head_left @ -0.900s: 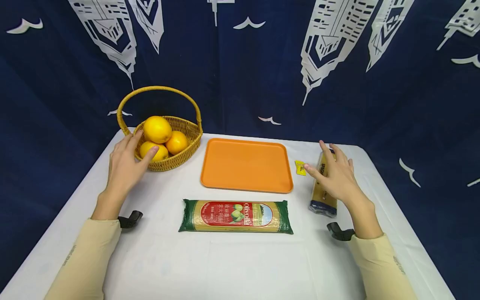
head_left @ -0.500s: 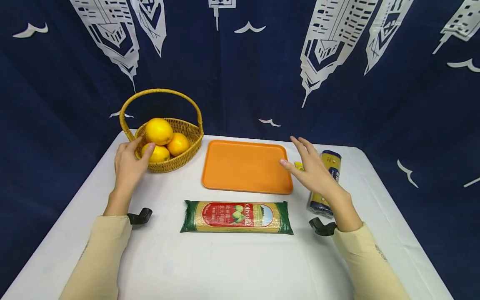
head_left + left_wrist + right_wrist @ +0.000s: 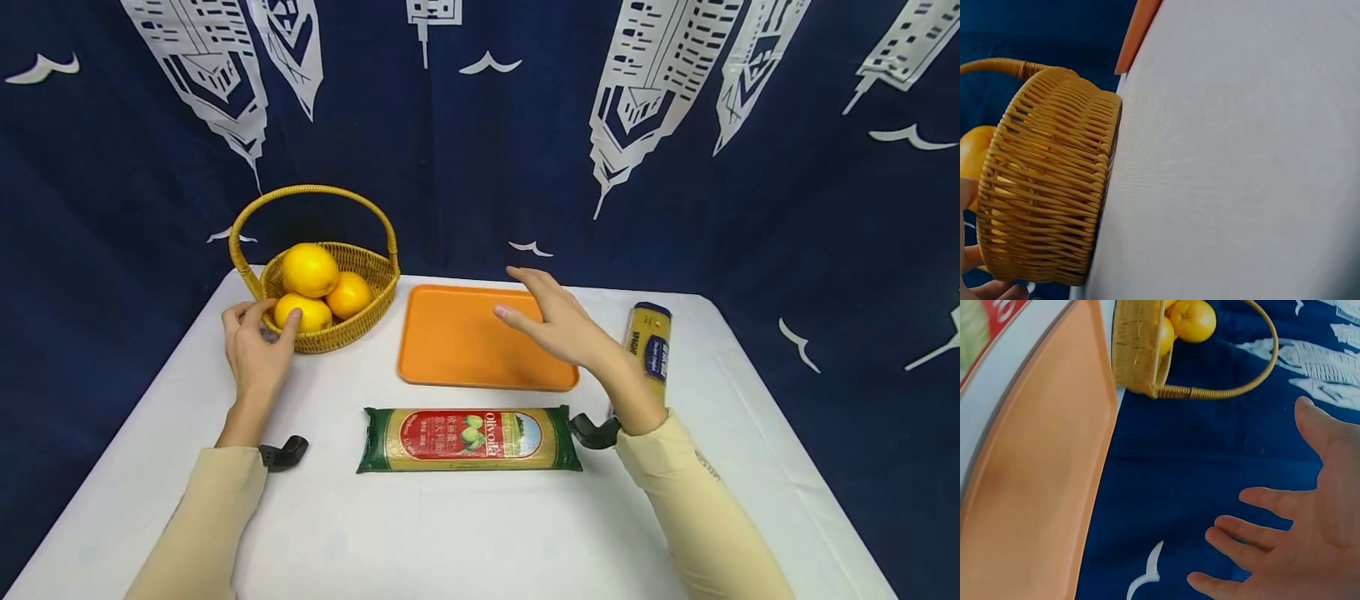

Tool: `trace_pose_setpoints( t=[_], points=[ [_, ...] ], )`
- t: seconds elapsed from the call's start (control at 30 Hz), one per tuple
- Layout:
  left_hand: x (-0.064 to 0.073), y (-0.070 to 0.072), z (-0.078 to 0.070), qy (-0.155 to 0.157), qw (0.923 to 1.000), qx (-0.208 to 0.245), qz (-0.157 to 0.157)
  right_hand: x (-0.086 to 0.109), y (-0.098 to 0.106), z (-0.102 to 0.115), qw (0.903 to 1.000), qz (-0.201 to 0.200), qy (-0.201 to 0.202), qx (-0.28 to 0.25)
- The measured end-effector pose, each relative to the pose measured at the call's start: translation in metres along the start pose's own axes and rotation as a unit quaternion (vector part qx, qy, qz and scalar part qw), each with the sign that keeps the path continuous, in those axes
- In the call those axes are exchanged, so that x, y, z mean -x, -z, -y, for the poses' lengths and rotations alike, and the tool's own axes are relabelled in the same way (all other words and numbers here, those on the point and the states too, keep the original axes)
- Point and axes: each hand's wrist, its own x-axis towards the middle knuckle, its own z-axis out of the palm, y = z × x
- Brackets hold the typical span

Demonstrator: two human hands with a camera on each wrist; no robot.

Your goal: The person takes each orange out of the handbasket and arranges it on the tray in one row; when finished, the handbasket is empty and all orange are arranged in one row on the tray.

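A wicker basket (image 3: 341,335) with an arched handle stands at the back left, holding three round yellow-orange fruits (image 3: 310,270). My left hand (image 3: 258,346) is at its near left side, fingers bent and thumb apart, with fingertips right at the rim beside the lowest fruit. In the left wrist view the woven wall (image 3: 1054,181) fills the left part, and parts of the fingers show at the edge. My right hand (image 3: 562,329) hovers over the right part of an orange tray (image 3: 450,333), holding nothing. Its fingers are spread, pointing toward the basket, in the right wrist view.
A green-ended spaghetti pack (image 3: 468,439) lies crosswise in front of the tray. Partly behind the right forearm lies a blue-and-yellow spaghetti pack (image 3: 648,342). All rest on a white-covered table (image 3: 420,533), with a dark blue patterned curtain (image 3: 465,150) behind.
My right hand has swept left from over the blue-and-yellow spaghetti pack to over the tray, now hiding the small yellow packet. My left hand has lowered slightly toward the basket's near side, its fingers bending more.
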Motion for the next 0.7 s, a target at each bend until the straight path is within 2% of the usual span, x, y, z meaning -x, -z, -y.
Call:
trace_pose_setpoints(
  t=[0.17,0.33,0.53,0.7],
  points=[
    [0.001,0.002,0.006,0.007,0.9998,0.012,0.012,-0.02,-0.008,0.026,0.9993,0.019,0.031,0.001],
    [0.001,0.001,0.009,0.021,0.9995,0.012,0.02,-0.049,-0.016,0.052,0.9965,0.056,0.06,0.014],
    [0.002,-0.002,0.014,0.021,0.9996,0.016,0.007,-0.086,-0.035,0.082,0.9919,0.085,0.091,0.025],
    [0.002,-0.004,0.014,0.025,0.9991,0.033,-0.002,-0.111,-0.053,0.102,0.9907,0.081,0.109,0.011]
  ],
)
